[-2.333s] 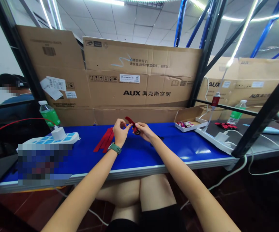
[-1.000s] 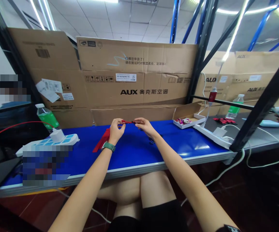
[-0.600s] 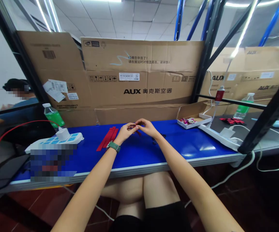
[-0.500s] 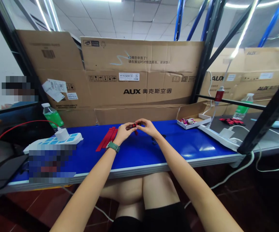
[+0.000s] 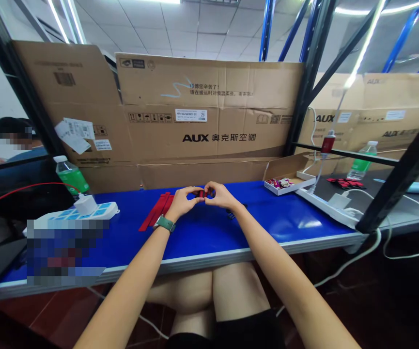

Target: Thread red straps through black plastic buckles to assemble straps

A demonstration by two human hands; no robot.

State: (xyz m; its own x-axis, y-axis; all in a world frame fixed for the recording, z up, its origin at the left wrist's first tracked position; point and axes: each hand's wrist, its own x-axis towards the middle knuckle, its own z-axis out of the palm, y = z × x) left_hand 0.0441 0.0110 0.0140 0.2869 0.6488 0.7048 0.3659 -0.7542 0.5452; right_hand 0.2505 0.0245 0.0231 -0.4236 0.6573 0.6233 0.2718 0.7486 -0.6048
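Both hands meet above the middle of the blue table, with a small dark red strip (image 5: 202, 194) pinched between them. My left hand (image 5: 184, 202) has its thumb and fingers closed on the strip's left side. From the right, my right hand (image 5: 219, 196) grips the same piece with its fingertips. How the strip is folded is too small to tell. Flat red strips (image 5: 155, 213) lie beside my left wrist, which wears a green watch band. Small black items (image 5: 231, 213) lie partly hidden behind my right wrist.
An open white box (image 5: 289, 183) with small colourful pieces stands at the back right. Power strips lie left (image 5: 109, 209) and right (image 5: 325, 206). A green-labelled bottle (image 5: 71, 175) stands back left. Cardboard (image 5: 202, 145) walls the back. A person (image 5: 20, 150) sits at far left.
The red strip between my fingers now looks more compact, and its hanging end no longer shows. My hands have shifted slightly. The camera view has moved a little.
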